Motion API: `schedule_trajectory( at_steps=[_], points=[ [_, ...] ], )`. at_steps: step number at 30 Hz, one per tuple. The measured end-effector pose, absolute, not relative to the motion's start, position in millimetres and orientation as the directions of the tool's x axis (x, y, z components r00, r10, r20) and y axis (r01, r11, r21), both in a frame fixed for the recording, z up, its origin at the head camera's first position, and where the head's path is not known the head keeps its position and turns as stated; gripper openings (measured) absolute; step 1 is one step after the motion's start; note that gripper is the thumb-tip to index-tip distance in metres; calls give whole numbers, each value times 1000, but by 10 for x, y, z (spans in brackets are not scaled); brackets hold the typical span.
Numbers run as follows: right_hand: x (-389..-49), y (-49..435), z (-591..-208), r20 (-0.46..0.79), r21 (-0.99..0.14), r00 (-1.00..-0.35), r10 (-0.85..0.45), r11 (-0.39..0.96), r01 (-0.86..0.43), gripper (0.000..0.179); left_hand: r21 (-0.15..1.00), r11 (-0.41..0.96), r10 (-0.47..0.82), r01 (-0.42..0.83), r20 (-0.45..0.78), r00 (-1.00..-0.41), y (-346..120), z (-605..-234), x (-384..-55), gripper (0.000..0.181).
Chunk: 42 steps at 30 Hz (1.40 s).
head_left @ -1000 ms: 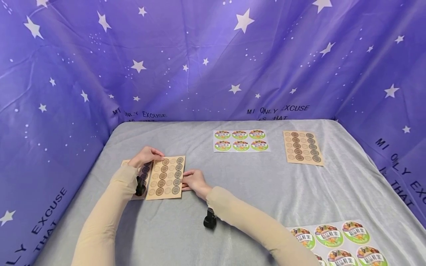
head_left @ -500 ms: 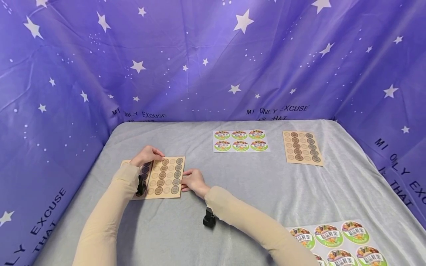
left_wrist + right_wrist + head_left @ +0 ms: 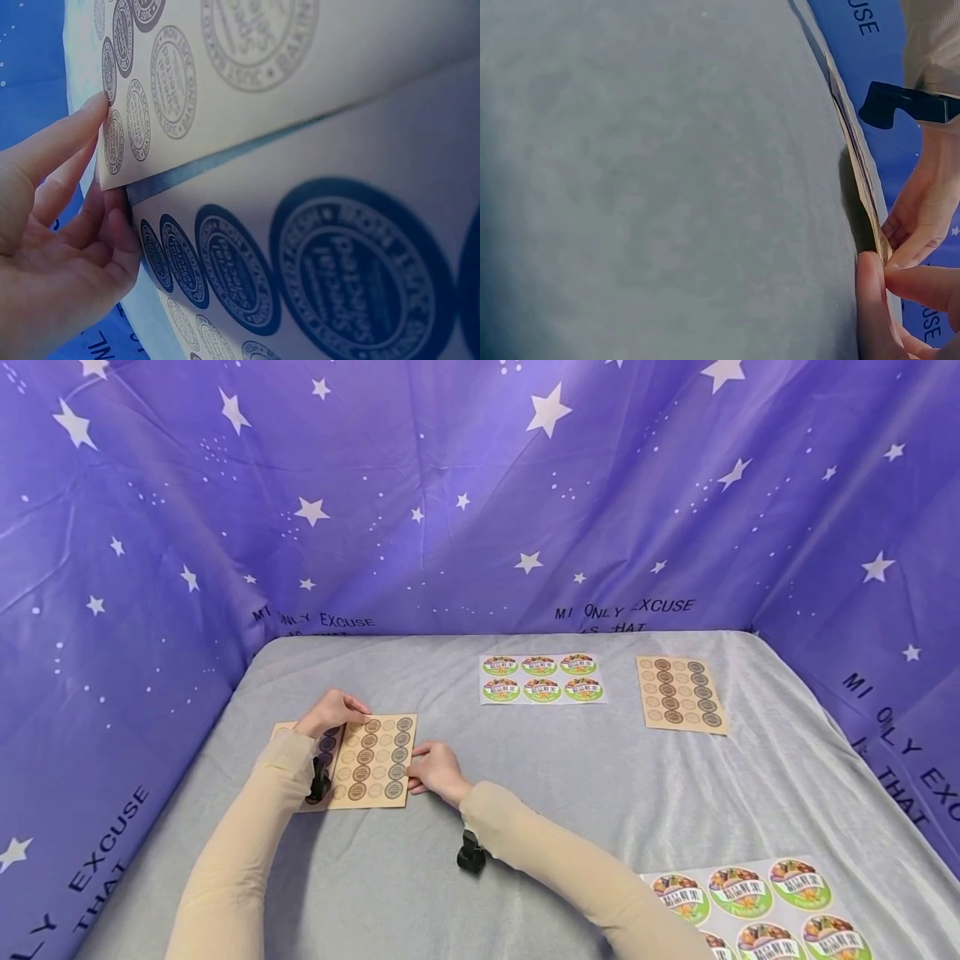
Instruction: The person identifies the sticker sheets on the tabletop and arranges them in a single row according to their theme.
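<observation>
While our left hand (image 3: pixel 330 713) pinches the brown sticker sheet (image 3: pixel 377 762) at its far left corner, our right hand (image 3: pixel 441 770) grips that same sheet by its right edge. We have it at the left of the grey-covered bench (image 3: pixel 555 785), printed side up. Just beside it, partly hidden by our left hand and left sleeve (image 3: pixel 234 860), lies a second brown sheet (image 3: pixel 328 747); a narrow gap, widest near our left fingertips (image 3: pixel 99 105), parts the two, and we cannot tell whether they touch farther along. Toward the back of the bench we see a white label sheet (image 3: pixel 542 679) and, to its right, a third brown sheet (image 3: pixel 681 695). Near our right sleeve (image 3: pixel 577 868) we find another white label sheet (image 3: pixel 780 906), cut off by the view's lower border. Behind everything hangs a purple curtain (image 3: pixel 450 452) with white stars.
</observation>
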State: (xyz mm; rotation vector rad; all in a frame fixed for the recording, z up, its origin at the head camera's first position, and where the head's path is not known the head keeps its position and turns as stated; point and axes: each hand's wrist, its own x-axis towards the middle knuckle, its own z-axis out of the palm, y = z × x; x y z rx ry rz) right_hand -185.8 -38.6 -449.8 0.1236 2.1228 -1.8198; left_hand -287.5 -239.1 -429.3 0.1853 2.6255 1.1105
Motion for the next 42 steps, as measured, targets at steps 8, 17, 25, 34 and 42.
schedule_trajectory(
  at_steps=[8, 17, 25, 34, 42],
  points=[
    [-1858, -363, -4465, -320, -929, -932, -169, 248, 274, 32, 712, 703, 204, -2, -205, -957, -2399, -4299, -2857, 24],
    [-1861, -137, -4387, -274, -953, -900, -339, 219, 208, 32, 714, 695, 221, 85, -101, -970, -2431, -4295, -2796, 29],
    [-1845, 102, -4305, -249, -953, -853, -458, 274, 131, 32, 742, 667, 210, 71, -95, -973, -2405, -4247, -2671, 32],
    [-1822, 401, -4188, -219, -939, -821, -528, 342, 31, 32, 778, 623, 215, 82, -69, -974, -2297, -4193, -2542, 31],
    [-1828, 661, -4165, -199, -928, -809, -553, 372, -26, 32, 818, 570, 239, 82, -70, -968, -2136, -4156, -2463, 31]
  ],
)
